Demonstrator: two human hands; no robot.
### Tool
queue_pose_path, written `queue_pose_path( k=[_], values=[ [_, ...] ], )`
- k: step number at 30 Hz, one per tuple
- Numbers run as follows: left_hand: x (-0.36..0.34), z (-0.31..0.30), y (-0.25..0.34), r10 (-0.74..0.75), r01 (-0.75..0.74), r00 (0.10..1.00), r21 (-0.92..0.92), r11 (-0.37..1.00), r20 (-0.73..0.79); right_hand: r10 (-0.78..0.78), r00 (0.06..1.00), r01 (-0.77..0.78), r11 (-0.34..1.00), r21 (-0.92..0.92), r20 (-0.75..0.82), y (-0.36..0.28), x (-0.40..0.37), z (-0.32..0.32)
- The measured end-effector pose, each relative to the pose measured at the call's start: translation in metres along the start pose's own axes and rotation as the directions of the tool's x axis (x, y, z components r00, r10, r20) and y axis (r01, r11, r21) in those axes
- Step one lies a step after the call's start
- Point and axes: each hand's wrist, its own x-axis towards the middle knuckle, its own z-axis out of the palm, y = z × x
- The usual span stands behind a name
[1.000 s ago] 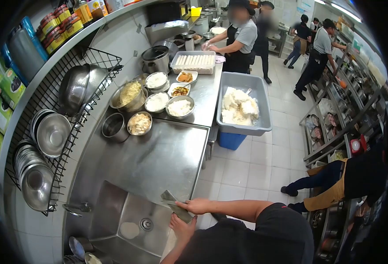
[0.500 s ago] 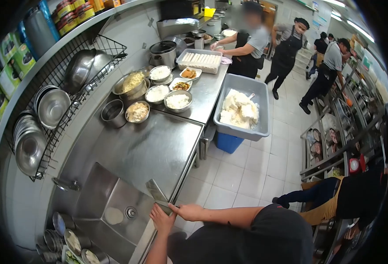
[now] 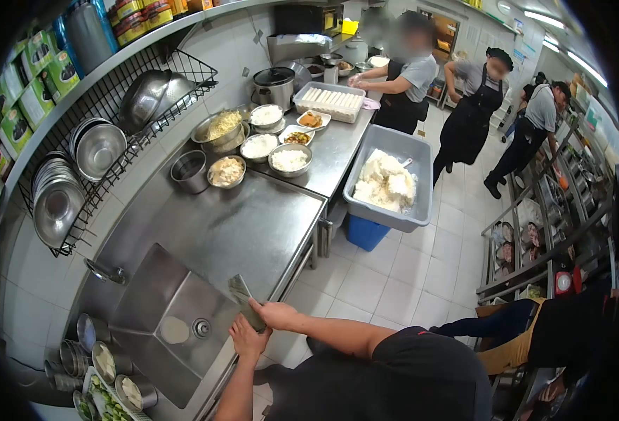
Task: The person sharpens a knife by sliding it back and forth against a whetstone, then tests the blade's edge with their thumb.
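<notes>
At the front edge of the sink, my right hand [image 3: 279,315] is closed round the handle of a broad-bladed cleaver [image 3: 238,286]. Its blade points away from me, toward the steel counter. Just below it, my left hand [image 3: 250,338] has its fingers on a flat grey-green block [image 3: 253,319] that looks like a sharpening stone. The two hands are close together, and part of the block is hidden by them. Beside my left hand lies the steel sink [image 3: 137,302], with a pale round thing [image 3: 175,330] near its drain.
Several bowls of food, such as shredded white food [image 3: 290,160], stand at the counter's far end. A grey tub [image 3: 422,203] of white mash sits right of it. Metal pots [image 3: 128,391] crowd the sink's left side. A co-worker [image 3: 401,74] handles food; others stand along the aisle.
My right hand and the cleaver have moved slightly up and left over the block. The view has shifted a little. A co-worker in the aisle has stepped nearer.
</notes>
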Motion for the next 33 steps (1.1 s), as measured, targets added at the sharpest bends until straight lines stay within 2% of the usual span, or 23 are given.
queue_pose_path(
  k=[2, 4, 7, 10, 13, 17, 19, 21, 22, 23, 24, 25, 26, 27, 29, 30, 31, 33],
  values=[
    [-0.005, 0.012, -0.009, 0.031, -0.028, 0.999, 0.067, 0.997, -0.045, 0.006, 1.000, -0.006, 0.999, 0.053, 0.010, -0.005, -0.010, 0.003],
    [0.004, 0.013, -0.008, 0.068, -0.054, 0.992, 0.123, 0.991, -0.109, 0.000, 1.000, 0.000, 1.000, 0.027, -0.012, -0.001, -0.032, 0.018],
    [0.002, 0.006, -0.005, 0.037, -0.030, 0.997, 0.098, 0.995, -0.063, 0.022, 0.999, -0.023, 0.999, 0.044, 0.026, -0.003, -0.021, 0.005],
    [0.000, 0.013, -0.003, -0.014, 0.013, 1.000, 0.037, 0.999, 0.011, -0.031, 0.999, 0.032, 0.999, 0.026, -0.038, 0.000, 0.008, -0.001],
    [0.003, 0.016, -0.017, 0.065, -0.051, 0.992, 0.128, 0.990, -0.109, -0.017, 0.999, 0.019, 0.998, 0.063, -0.033, 0.005, -0.023, 0.020],
    [-0.001, 0.013, -0.009, 0.034, -0.030, 0.998, 0.094, 0.995, -0.043, 0.041, 0.998, -0.044, 0.996, 0.072, 0.046, 0.001, -0.025, 0.011],
    [0.001, 0.003, 0.000, -0.026, 0.024, 0.999, 0.080, 0.996, 0.026, 0.026, 0.999, -0.027, 0.999, 0.032, 0.039, 0.002, -0.004, 0.006],
    [-0.002, 0.003, 0.000, -0.048, 0.045, 0.996, 0.043, 0.998, 0.078, 0.018, 0.999, -0.017, 1.000, 0.015, -0.043, -0.004, 0.006, 0.006],
    [-0.004, 0.010, -0.003, 0.001, 0.000, 1.000, 0.093, 0.996, -0.005, 0.062, 0.998, -0.064, 0.996, 0.070, 0.026, -0.013, -0.010, -0.003],
    [0.000, 0.014, -0.009, 0.060, -0.046, 0.994, 0.147, 0.988, -0.092, 0.051, 0.999, -0.052, 0.996, 0.072, 0.019, -0.011, -0.021, -0.001],
    [0.005, 0.013, -0.010, 0.058, -0.043, 0.993, 0.149, 0.988, -0.104, 0.059, 0.996, -0.062, 0.997, 0.052, 0.061, -0.007, -0.034, 0.007],
    [0.005, 0.013, -0.009, 0.054, -0.040, 0.994, 0.137, 0.990, -0.100, 0.073, 0.991, -0.077, 0.996, 0.034, 0.112, -0.005, -0.043, 0.014],
    [0.001, 0.015, -0.009, 0.051, -0.040, 0.995, 0.125, 0.991, -0.087, 0.044, 0.998, -0.047, 0.997, 0.060, 0.043, 0.003, -0.039, 0.022],
    [-0.003, 0.015, -0.009, 0.044, -0.035, 0.996, 0.118, 0.992, -0.074, 0.053, 0.997, -0.056, 0.996, 0.063, 0.056, -0.002, -0.031, 0.016],
    [0.000, 0.008, -0.004, -0.002, 0.003, 1.000, 0.084, 0.996, -0.006, 0.068, 0.998, -0.069, 0.996, 0.054, 0.013, -0.009, -0.006, -0.005],
    [0.002, -0.008, 0.004, -0.044, 0.045, 0.994, -0.001, 0.999, 0.096, 0.073, 0.997, -0.074, 0.996, 0.049, 0.028, -0.006, -0.014, -0.003],
    [-0.005, -0.003, 0.004, -0.056, 0.056, 0.993, -0.004, 0.998, 0.104, 0.058, 0.998, -0.059, 0.996, 0.066, 0.028, -0.007, -0.024, 0.001],
    [-0.001, 0.002, -0.001, 0.019, -0.016, 0.999, 0.096, 0.995, -0.033, 0.016, 1.000, -0.015, 0.995, 0.101, -0.005, -0.011, -0.032, 0.003]
  ],
)
